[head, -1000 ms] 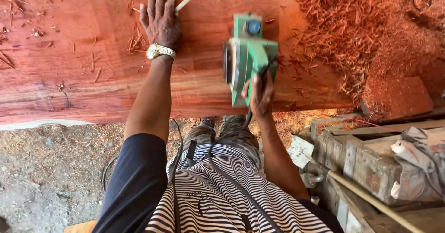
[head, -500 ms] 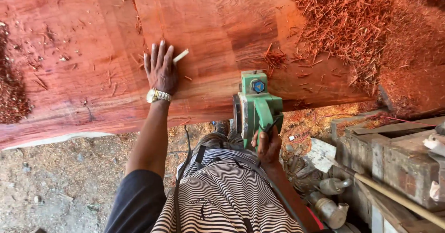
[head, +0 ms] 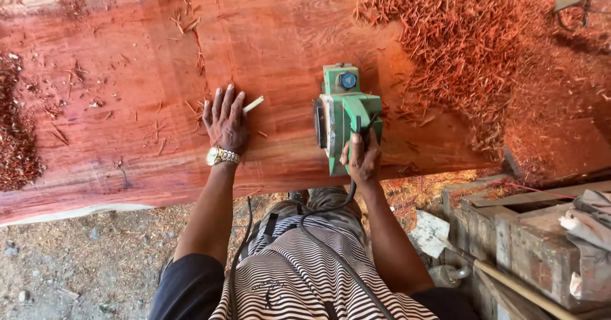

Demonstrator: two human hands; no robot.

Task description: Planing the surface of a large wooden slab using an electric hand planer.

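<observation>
Head view — right hand [head: 361,161] grips planer [head: 344,113].

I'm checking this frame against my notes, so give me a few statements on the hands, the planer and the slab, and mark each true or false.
1. The right hand grips the green electric planer by its handle. True.
2. The left hand lies flat on the red wood slab. True.
3. The left wrist is bare. False: it wears a metal wristwatch.
4. The wood shavings are piled mostly on the planer's left. False: the big heap lies to its right.
5. The planer sits on the ground. False: it rests on the slab.
</observation>
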